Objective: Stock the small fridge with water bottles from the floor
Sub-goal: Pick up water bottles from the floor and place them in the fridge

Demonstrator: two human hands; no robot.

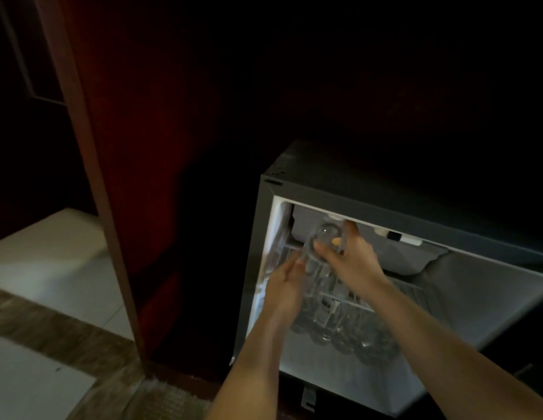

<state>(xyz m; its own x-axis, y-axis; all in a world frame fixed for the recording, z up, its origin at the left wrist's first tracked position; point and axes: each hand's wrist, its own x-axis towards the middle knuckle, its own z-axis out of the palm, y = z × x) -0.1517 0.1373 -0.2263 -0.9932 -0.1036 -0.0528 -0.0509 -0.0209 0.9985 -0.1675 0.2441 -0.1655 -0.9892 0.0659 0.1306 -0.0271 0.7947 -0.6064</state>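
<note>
Clearly the coming move turned on the water bottle (326, 237) and the upper left corner of the small fridge (415, 192). The bottle was inside the open front, high up and near the left wall, just under the top edge. It was transparent and blurred, so its outline was hard to read; its long axis seemed to run from the viewer into the depth of the fridge, somewhat tilted, with one round end turned outward.

The right hand (352, 263) was the nearer one and carried the bottle; its thumb and fingers were curled round it from the right side. The left hand (283, 287) came from below and from the left; its fingers were rather straight and lay against the lower side of the bottle, as a guide and not as a grip; whether they truly touched it could not be told for certain. Both forearms reached forward and upward from the bottom of the view.

Below the hands a row of other bottles (349, 341) lay on their sides, close together, with a wire shelf (412, 294) to their right; so, as a judgement, the stocking was well advanced, and the next move was probably a short push inward by the right hand.
</note>
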